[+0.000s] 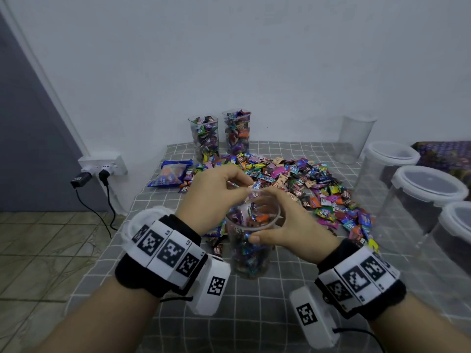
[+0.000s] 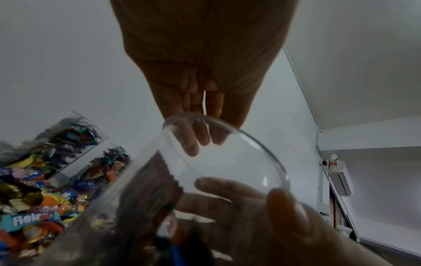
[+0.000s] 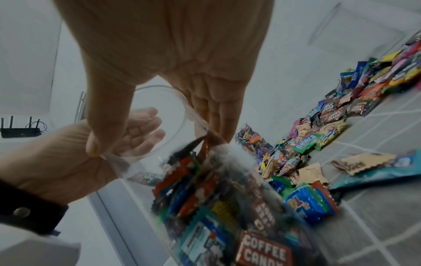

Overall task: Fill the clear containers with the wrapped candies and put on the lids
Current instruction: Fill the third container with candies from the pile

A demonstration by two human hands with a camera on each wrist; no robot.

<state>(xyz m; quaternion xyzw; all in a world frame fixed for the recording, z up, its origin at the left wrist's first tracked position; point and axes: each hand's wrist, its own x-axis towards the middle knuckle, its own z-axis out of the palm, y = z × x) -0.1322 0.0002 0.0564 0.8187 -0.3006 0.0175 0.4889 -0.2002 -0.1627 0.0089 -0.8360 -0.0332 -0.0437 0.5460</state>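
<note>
**Both hands at the rim of a part-filled container**

Right hand point(image 1: 288, 222) wraps the clear container point(image 1: 248, 253) below its rim, thumb in front, fingers round the far side. Left hand point(image 1: 214, 197) hovers over the mouth, fingertips bunched together; whether they pinch a candy, cannot tell. Container upright near the worktop's point(image 1: 267, 324) front edge, mostly full. Loose candy pile point(image 1: 305, 182) behind, mid-worktop. Two filled containers point(image 1: 220, 135) at the back edge. Lidded empty containers point(image 1: 423, 200) along the right edge.

We cannot read what the left hand point(image 1: 211, 194) fingertips hold over the cup point(image 1: 251, 240): blurred in the head view. Lidded jars point(image 1: 428, 197) cut by the right edge. Wrapper print in the far pile point(image 1: 293, 179) too small to read. Cup base runs off the right-wrist frame
</note>
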